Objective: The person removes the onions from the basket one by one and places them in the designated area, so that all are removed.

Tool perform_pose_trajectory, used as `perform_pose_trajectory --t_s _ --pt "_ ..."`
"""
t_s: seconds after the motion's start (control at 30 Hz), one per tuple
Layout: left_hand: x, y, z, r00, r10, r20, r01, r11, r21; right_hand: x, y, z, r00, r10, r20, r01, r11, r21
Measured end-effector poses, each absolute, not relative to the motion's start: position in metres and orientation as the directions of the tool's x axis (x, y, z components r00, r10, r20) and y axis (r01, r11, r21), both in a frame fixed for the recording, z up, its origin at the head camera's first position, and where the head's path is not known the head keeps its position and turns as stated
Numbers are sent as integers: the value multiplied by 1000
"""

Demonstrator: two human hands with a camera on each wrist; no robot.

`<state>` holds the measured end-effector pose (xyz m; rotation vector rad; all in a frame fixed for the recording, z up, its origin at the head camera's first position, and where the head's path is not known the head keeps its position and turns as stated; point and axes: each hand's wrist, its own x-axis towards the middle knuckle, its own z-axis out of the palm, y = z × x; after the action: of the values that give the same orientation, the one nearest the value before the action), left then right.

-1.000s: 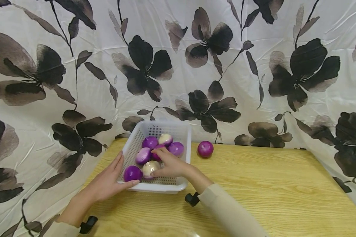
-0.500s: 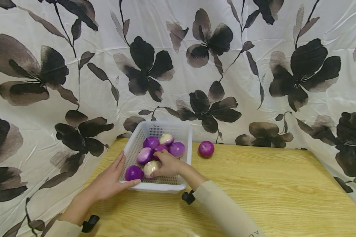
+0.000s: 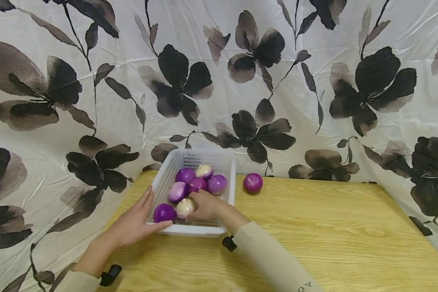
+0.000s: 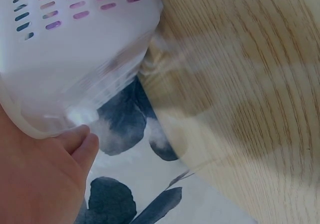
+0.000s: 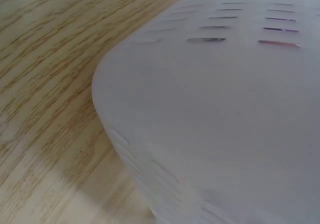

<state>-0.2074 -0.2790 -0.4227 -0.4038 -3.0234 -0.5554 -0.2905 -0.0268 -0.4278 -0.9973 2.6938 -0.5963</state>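
A white perforated plastic basket stands on the table with several onions inside, purple and whitish. At its near left corner my left hand rests with long, spread fingers along the outer wall and the thumb on the front rim. In the left wrist view, part of this hand touches the basket's edge. Inside the basket, my right hand holds a whitish onion from its right side, between thumb and fingers. A dark purple onion lies just left of it. The right wrist view shows only the basket wall and wood.
One red onion lies on the wooden table, right of the basket. A floral cloth hangs behind and along the sides. Both wrists carry black camera mounts.
My right hand has drawn back slightly toward me, off the magenta onion in the middle, and now closes round the whitish one. The left hand stays at the basket corner.
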Motion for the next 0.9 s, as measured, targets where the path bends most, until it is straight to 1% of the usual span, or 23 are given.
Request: perform_pose_trajectory --t_s 0.13,0.27,0.47,0.63,0.73,0.9 --pt "-208 -279 -422 -965 246 87 261 903 342 -290 -26 -428 -758 -651 -52 -574 702 -423" --pt "-207 -278 -422 -966 243 87 258 902 345 -290 -25 -427 -761 -647 -46 -567 698 -438" --pt "-207 -277 -421 -966 244 84 258 899 354 -289 -24 -428 -772 -631 -72 -538 710 -455" --pt "-205 -278 -422 -966 245 80 258 900 351 -287 -24 -427 -769 -634 -80 -530 703 -474" --pt "-206 -278 -421 -966 244 82 257 903 343 -286 -23 -426 -766 -639 -65 -548 704 -452" --pt "-206 -277 -420 -966 246 83 260 903 342 -286 -21 -423 -780 -625 -26 -564 721 -403"
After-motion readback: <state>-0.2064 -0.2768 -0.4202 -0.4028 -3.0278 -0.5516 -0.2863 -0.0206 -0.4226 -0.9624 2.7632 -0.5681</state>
